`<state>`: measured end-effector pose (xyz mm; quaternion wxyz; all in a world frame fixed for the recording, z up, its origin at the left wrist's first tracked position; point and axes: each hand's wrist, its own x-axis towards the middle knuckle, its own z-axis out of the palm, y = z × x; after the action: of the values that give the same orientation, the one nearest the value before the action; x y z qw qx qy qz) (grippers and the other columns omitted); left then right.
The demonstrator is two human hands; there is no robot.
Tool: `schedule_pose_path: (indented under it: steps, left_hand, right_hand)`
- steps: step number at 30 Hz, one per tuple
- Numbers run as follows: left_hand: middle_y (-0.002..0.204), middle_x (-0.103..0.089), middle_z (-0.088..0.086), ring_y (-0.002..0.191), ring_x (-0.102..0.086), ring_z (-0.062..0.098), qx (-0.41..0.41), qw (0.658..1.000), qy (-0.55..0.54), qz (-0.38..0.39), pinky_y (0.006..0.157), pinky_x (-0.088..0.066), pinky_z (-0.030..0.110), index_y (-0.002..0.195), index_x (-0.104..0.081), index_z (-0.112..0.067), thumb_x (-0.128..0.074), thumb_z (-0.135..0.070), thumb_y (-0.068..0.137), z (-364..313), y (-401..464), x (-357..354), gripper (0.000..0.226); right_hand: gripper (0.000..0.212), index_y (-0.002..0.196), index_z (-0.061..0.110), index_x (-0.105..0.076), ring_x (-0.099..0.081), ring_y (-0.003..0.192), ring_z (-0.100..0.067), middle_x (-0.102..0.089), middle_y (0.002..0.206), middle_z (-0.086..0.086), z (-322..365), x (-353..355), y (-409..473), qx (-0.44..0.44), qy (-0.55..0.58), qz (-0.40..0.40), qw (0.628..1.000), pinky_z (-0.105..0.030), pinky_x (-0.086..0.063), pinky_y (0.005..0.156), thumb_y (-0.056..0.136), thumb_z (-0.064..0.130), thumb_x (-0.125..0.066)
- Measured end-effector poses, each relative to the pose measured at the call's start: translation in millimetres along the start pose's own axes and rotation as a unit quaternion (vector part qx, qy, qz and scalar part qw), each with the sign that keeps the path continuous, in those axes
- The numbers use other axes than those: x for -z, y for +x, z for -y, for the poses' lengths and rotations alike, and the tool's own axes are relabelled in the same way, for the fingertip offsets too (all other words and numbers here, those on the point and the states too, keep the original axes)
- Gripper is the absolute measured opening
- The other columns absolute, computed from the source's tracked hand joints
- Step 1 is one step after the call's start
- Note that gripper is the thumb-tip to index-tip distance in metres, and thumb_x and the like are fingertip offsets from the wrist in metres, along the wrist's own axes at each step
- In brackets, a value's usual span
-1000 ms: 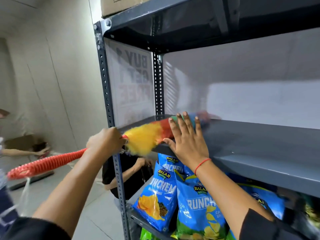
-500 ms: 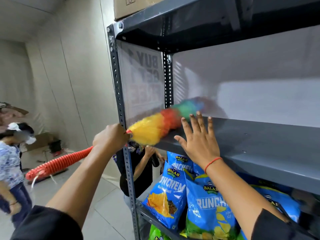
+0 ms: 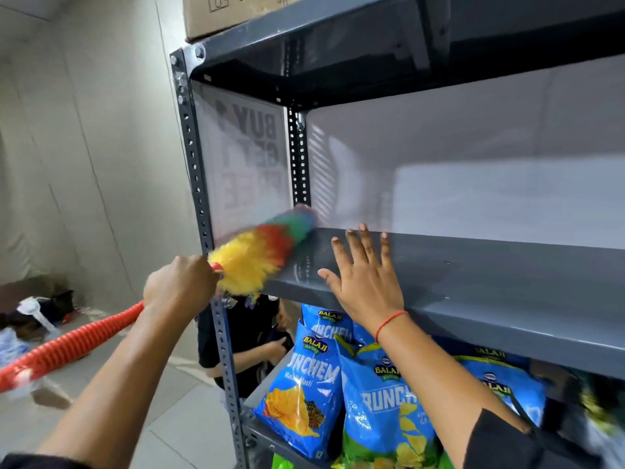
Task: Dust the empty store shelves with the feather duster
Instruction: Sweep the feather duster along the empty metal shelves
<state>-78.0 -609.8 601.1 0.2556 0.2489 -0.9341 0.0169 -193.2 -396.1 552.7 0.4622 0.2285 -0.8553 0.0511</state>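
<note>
The feather duster point(image 3: 260, 252) has a yellow, red, green and blue head and a ribbed orange handle running down to the lower left. My left hand point(image 3: 179, 286) grips the handle just behind the yellow feathers. The head lies across the left end of the bare grey metal shelf point(image 3: 490, 286), its tip near the back corner post. My right hand point(image 3: 367, 282) rests flat on the shelf's front part, fingers spread, just right of the duster. A red thread circles that wrist.
Blue chip bags point(image 3: 304, 377) fill the shelf below. A cardboard box point(image 3: 216, 11) sits on the top shelf. The perforated front post point(image 3: 199, 184) stands left of the duster. A person in black point(image 3: 243, 336) crouches behind the rack. Clutter lies on the floor far left.
The duster head has swept deeper along the shelf toward the back corner. My right hand has slid a little right and further onto the shelf. The view has shifted left and down.
</note>
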Motion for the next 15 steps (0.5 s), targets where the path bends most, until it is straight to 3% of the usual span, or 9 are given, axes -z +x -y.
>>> schedule_pose_path:
  steps: [4, 8, 10, 13, 15]
  left_hand:
    - [0.093, -0.072, 0.005, 0.085, -0.068, 0.026, -0.196, 0.977, -0.047, 0.073, 0.070, -0.053, 0.033, 0.107, -0.072, -0.022, -0.047, -0.044, 0.094, -21, -4, -2, 0.036]
    - [0.105, -0.070, 0.013, 0.095, -0.067, 0.033, -0.183, 0.981, -0.040, 0.047, 0.074, -0.052, 0.035, 0.112, -0.069, -0.022, -0.046, -0.044, 0.095, -38, 16, -2, 0.037]
    - [0.104, -0.069, 0.016, 0.098, -0.067, 0.035, -0.221, 0.974, -0.022, 0.035, 0.073, -0.051, 0.036, 0.110, -0.069, -0.018, -0.045, -0.046, 0.095, -54, 19, -5, 0.040]
    - [0.098, -0.072, 0.017, 0.100, -0.064, 0.038, -0.308, 0.945, -0.073, 0.079, 0.067, -0.042, 0.029, 0.102, -0.074, -0.018, -0.050, -0.047, 0.092, -69, 16, -7, 0.039]
    - [0.099, -0.074, 0.014, 0.100, -0.066, 0.034, -0.323, 0.933, -0.121, 0.105, 0.073, -0.049, 0.032, 0.102, -0.075, -0.021, -0.054, -0.050, 0.088, -73, 23, -6, 0.038]
  right_hand:
    - [0.063, 0.121, 0.004, -0.059, -0.045, 0.124, -0.039, -0.057, 0.125, -0.022, -1, 4, 0, -0.004, 0.025, -0.030, 0.999, -0.053, -0.011, 0.105, 0.088, 0.049, -0.032]
    - [0.062, 0.125, 0.005, -0.057, -0.043, 0.125, -0.039, -0.055, 0.128, -0.022, -17, 15, -7, -0.017, 0.009, -0.048, 0.999, -0.052, -0.009, 0.105, 0.089, 0.049, -0.033]
    - [0.062, 0.125, 0.004, -0.057, -0.042, 0.126, -0.038, -0.054, 0.129, -0.022, -31, 21, -12, -0.031, -0.017, -0.051, 0.998, -0.053, -0.009, 0.105, 0.088, 0.049, -0.033]
    - [0.062, 0.125, 0.004, -0.057, -0.042, 0.126, -0.039, -0.054, 0.129, -0.023, -49, 30, -21, -0.046, -0.036, -0.060, 0.996, -0.055, -0.011, 0.104, 0.088, 0.049, -0.034]
    - [0.062, 0.126, 0.005, -0.056, -0.041, 0.127, -0.039, -0.053, 0.130, -0.022, -59, 35, -28, -0.040, -0.056, -0.058, 0.996, -0.055, -0.011, 0.104, 0.088, 0.049, -0.033]
